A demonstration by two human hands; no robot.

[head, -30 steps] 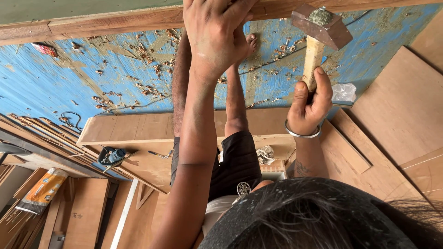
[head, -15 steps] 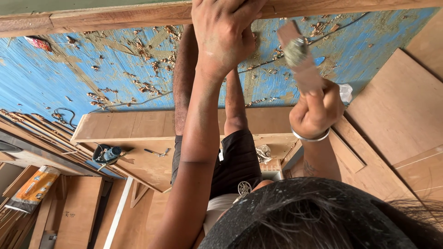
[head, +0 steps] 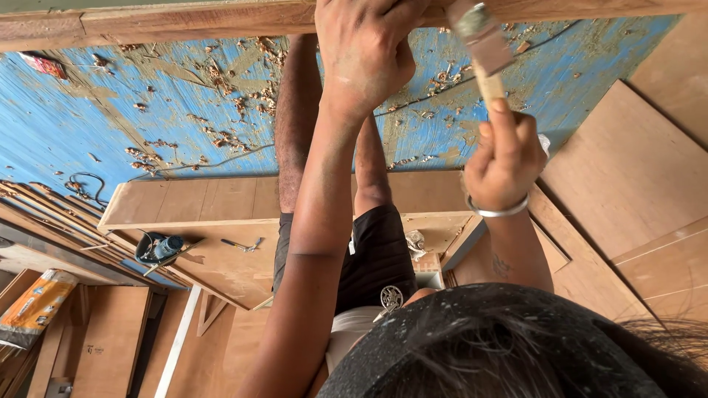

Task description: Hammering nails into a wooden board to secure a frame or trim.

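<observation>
Since the earlier frame, the hammer (head: pixel 483 51) had been swung in until its head met the wooden beam (head: pixel 184 21) just beside the left hand (head: pixel 365 51). That hand was clenched against the beam; anything pinched in it was hidden. The right hand (head: pixel 505 158) was wrapped around the handle. Driving seemed underway, not finished. The hammer's long axis ran from the right hand up and slightly left, head toward the beam

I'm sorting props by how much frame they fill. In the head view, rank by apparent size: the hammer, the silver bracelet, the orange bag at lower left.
1. Hammer, though it is nearest the camera.
2. Orange bag, partly cut off.
3. Silver bracelet.
</observation>
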